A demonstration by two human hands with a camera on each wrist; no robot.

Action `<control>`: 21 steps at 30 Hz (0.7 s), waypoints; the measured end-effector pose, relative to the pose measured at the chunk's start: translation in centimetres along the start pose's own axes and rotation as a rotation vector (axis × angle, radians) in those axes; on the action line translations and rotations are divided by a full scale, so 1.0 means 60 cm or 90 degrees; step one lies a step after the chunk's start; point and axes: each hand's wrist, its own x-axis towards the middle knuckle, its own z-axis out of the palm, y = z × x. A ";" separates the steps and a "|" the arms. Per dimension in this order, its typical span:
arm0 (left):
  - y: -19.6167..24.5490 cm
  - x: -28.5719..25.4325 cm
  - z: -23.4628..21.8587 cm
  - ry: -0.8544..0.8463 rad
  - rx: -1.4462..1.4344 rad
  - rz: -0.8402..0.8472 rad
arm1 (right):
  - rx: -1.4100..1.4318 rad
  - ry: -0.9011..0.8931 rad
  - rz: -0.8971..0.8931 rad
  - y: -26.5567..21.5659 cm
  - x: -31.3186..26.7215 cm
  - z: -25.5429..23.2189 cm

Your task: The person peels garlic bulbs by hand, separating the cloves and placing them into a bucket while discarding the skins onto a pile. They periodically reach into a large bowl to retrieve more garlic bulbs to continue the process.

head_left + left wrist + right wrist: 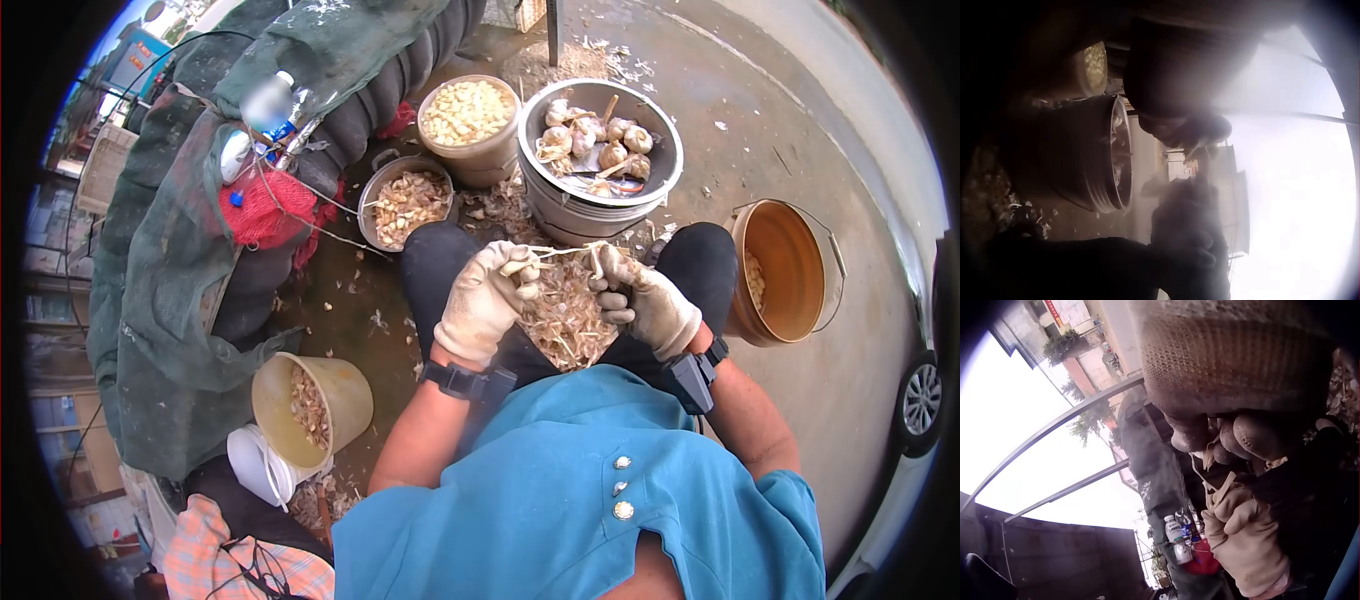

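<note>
Both hands wear pale, soiled gloves and are raised above a heap of garlic skins (570, 310) between the knees. In the head view the left hand (485, 305) pinches a pale garlic piece (518, 267) between curled fingers. Facing it, the right hand (648, 305) grips the other end of a thin dry stalk (560, 250); its far fingers are curled. The right wrist view shows the right hand (1235, 375) above the left hand (1247, 540), with a stalk strand (1202, 472) between them. Dark and blurred in the left wrist view are the left hand (1179, 81) and right hand (1188, 231).
Garlic bulbs (610, 150) fill a basin on a bucket (570, 215) ahead. Left of it stand a bucket of peeled cloves (465, 112) and a pot (380, 215). An orange-brown bucket (800, 270) lies open-mouthed at right; a cream bucket (350, 400) leans at left.
</note>
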 end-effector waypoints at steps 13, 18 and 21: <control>0.049 -0.054 0.032 0.098 -0.047 0.022 | -0.023 0.037 -0.009 -0.002 -0.006 0.024; 0.047 -0.057 0.009 0.038 -0.151 -0.046 | -0.078 0.047 -0.037 0.004 -0.002 0.037; 0.079 -0.059 0.008 -0.035 -0.203 0.036 | -0.036 0.056 -0.030 -0.001 0.000 0.016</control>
